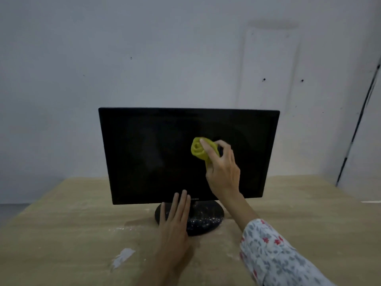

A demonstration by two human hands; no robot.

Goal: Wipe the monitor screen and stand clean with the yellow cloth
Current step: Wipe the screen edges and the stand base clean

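Leftmost, a white scrap point(122, 255) is seen lying flat on the tan wooden table point(61, 234), near its front edge and well apart from everything else. Next, the left hand point(175, 226) is laid with straight, slightly spread fingers on the left part of the black oval stand base point(206, 217), the fingertips reaching up to the lower bezel of the monitor; nothing is gripped by it. White specks and smears are visible on the base's right half and on the table just around it. Above, the black monitor point(156, 153) is stood upright on that base, its screen dark and turned toward the camera, with a plain grey-white wall point(144, 48) behind. Right of the screen's middle, the yellow cloth point(199, 150) is bunched into a wad and pressed against the glass, and it is clamped by the curled fingers and thumb of the right hand point(223, 168). The right forearm is seen running down to the lower right, where it is covered by a white sleeve point(274, 254) printed with grey and red marks. At the far right, a dark cable point(358, 124) is seen slanting down the wall.
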